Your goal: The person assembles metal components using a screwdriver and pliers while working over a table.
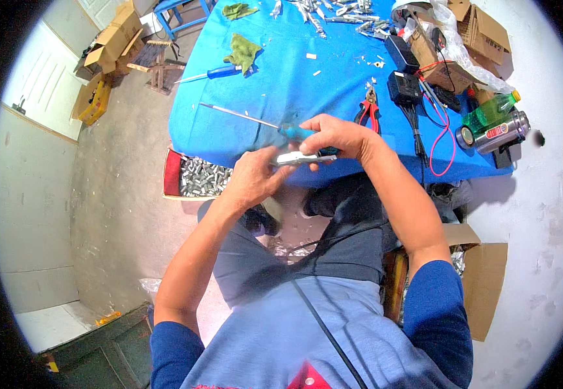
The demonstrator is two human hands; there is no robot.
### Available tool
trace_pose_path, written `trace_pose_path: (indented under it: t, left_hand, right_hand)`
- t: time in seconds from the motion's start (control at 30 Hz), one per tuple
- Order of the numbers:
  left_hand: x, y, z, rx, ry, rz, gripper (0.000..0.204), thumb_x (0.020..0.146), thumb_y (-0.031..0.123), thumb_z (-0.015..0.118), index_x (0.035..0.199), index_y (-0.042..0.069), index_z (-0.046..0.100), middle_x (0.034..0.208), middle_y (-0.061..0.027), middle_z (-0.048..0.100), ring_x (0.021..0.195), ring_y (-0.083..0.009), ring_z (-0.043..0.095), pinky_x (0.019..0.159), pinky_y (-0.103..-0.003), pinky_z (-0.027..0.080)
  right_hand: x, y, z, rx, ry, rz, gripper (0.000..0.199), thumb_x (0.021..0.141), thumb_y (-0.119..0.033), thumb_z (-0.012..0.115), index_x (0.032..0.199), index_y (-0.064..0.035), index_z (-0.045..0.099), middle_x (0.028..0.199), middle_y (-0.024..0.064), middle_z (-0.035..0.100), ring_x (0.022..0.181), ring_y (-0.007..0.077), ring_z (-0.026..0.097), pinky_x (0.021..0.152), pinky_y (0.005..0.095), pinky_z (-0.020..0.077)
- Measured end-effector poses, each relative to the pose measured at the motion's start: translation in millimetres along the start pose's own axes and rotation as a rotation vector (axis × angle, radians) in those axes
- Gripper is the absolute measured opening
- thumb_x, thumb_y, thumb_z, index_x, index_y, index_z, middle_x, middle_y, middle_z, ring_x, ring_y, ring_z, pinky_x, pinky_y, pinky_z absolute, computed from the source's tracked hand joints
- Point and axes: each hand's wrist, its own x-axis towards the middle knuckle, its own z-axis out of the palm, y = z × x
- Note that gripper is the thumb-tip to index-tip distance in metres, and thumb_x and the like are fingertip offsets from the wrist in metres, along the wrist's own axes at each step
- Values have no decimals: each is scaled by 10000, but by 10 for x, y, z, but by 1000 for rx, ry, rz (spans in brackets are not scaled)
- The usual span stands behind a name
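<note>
While over blue table [275,84] | left hand [254,176] pinches white part [297,158] | right hand [336,134] grips screwdriver [255,120]

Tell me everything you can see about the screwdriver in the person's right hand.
The screwdriver has a teal-blue handle, which looks like plastic, and a long thin shaft of bare metal. The right hand grips the handle, hiding most of it. The shaft points up and left over the blue table, near its front edge. The left hand holds a small white part just below it. Its tip is too small to make out.
</note>
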Motion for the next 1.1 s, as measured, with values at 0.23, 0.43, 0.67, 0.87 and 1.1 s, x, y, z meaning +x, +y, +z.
trace_pose_path:
  t: [0.23,0.43,0.67,0.87,1.1]
  left_hand:
    - [45,-254,38,76,127,-212,455,894,412,683,846,-38,632,572,-166,554,513,-271,554,523,-424,416]
    - [31,-354,1,-120,161,-407,497,885,423,693,760,-51,612,541,-110,526,520,-200,530,515,-402,416]
    - [76,-427,119,15,175,-369,502,869,428,702,764,-59,633,548,-112,536,535,-180,536,522,-388,426]
    - [60,-325,88,-32,203,-377,509,870,439,694,779,-59,651,563,-128,560,540,-179,541,528,-396,430]
    - [51,-328,146,-18,211,-385,537,896,467,644,815,-63,662,599,-174,591,559,-244,583,555,-424,445]
  right_hand:
    - [-262,27,-174,-148,752,-73,374,963,-361,573,1077,-6,598,839,72,660,567,94,593,399,203,392]
    - [-1073,294,427,-96,648,-138,466,925,-218,562,1358,-50,521,831,47,642,547,61,531,439,205,402]
    - [-1294,598,906,106,600,-90,477,941,-162,594,1399,-66,503,890,58,650,644,48,562,487,178,433]
    - [-1238,662,899,72,607,-53,456,954,-146,577,1396,-60,504,892,55,649,644,48,554,459,179,403]
    - [-1233,653,920,54,622,-55,440,949,-139,587,1377,-56,530,893,38,640,666,50,554,498,188,423]
